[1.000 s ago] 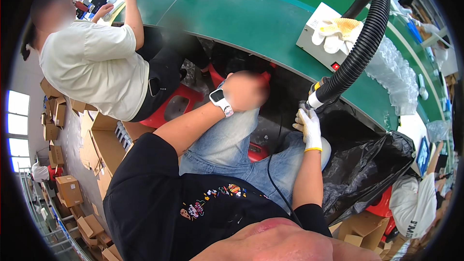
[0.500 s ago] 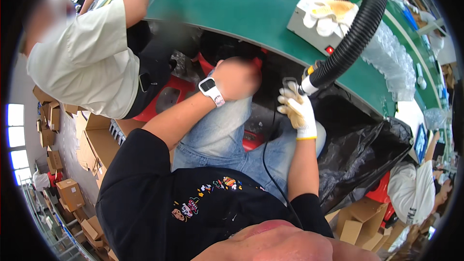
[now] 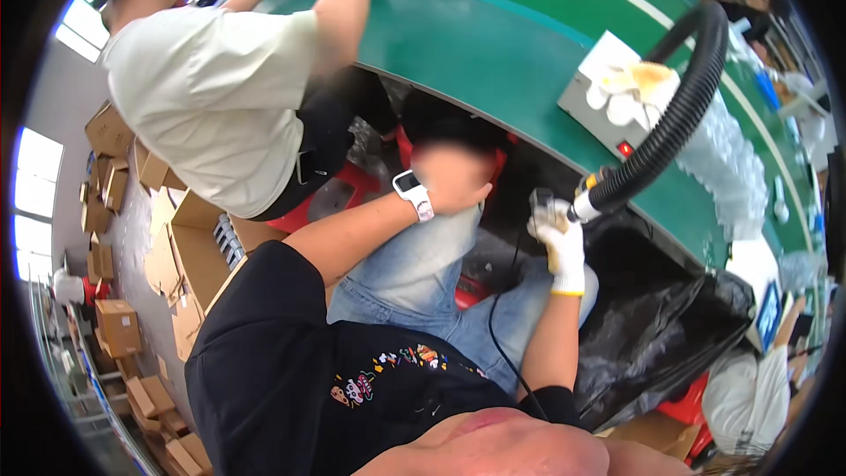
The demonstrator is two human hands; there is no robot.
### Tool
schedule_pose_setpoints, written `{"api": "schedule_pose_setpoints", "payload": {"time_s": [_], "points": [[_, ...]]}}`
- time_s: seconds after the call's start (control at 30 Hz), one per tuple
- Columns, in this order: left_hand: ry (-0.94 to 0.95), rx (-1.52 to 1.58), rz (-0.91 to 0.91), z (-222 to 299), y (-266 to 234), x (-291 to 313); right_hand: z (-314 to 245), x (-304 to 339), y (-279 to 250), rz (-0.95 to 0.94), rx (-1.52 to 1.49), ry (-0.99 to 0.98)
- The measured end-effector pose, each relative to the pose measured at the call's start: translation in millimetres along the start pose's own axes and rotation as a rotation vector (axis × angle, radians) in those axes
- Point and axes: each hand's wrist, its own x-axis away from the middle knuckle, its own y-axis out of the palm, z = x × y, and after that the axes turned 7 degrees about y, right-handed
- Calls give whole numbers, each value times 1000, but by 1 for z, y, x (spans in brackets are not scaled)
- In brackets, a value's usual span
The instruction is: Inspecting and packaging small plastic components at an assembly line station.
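Bare and blurred in part, my left hand (image 3: 454, 178) rests on my left knee, with one finger stretched out over the jeans (image 3: 397, 273); I see nothing held in it. A white watch (image 3: 413, 194) is on that wrist. My right hand (image 3: 560, 242), in a white knit glove with a yellow cuff edge, is closed around a small dark, boxy piece (image 3: 541, 201) with a clear-looking part. Just beside those fingers is the white nozzle (image 3: 582, 208) of a black corrugated hose (image 3: 696, 115). The exact kind of the piece cannot be made out.
A grey box (image 3: 586, 97) with a lit red switch stands on the green bench (image 3: 476, 53), white gloves (image 3: 634, 92) on top. Clear bubble wrap (image 3: 731, 167) lies beyond. Black plastic sheeting (image 3: 652, 326) hangs at my right. A co-worker (image 3: 211, 97) sits at my left; cartons (image 3: 117, 326) stand behind.
The view has shifted, so the bench and hose sit lower and further right. My right fingers, spread more before, are now closed around the small piece. The co-worker's arm reaches further over the bench.
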Motion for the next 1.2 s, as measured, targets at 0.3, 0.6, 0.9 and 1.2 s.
{"api": "schedule_pose_setpoints", "payload": {"time_s": [0.3, 0.6, 0.9, 1.2], "points": [[-8, 62, -1, -10, 8, 5, 16, -7, -67, 398, 70, 117], [-20, 85, -7, -5, 6, -3, 1, 2, -59, 591, 79, 125], [3, 61, 3, -7, 9, -2, 6, -4, -65, 745, -37, -4], [-26, 81, -9, -7, 5, -1, 15, -9, -61, 626, 52, 107]]}}
